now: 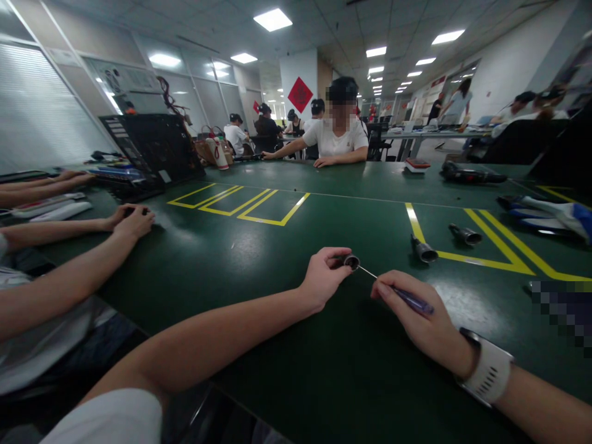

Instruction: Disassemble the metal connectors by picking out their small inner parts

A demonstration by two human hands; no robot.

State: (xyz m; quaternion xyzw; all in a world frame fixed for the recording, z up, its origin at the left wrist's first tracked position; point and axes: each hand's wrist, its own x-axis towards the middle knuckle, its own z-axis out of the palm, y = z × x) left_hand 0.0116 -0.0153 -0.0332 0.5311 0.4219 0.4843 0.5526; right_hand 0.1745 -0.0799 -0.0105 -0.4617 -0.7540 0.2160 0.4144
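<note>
Pinched in the grip of the left hand (324,277) is a small dark metal tube (351,261), held between thumb and fingertips just above the green worktop (287,345), its open end turned toward the camera. Fingers of the right hand (416,320) are closed around a thin screwdriver with a purple handle (411,301); its slim metal shaft runs up and left, and the tip sits at or inside the mouth of the tube. A white wristband (488,373) is on the right wrist.

Further right, two more dark tubes lie on the worktop: one (423,250) on the yellow tape lines (485,259), the other (465,234) just beyond them. Both are well apart from the hands. A neighbour's hands (134,219) rest on the worktop at the left, near an open black case (152,151). Another person in a white shirt (340,139) sits across the worktop with both forearms on it.
</note>
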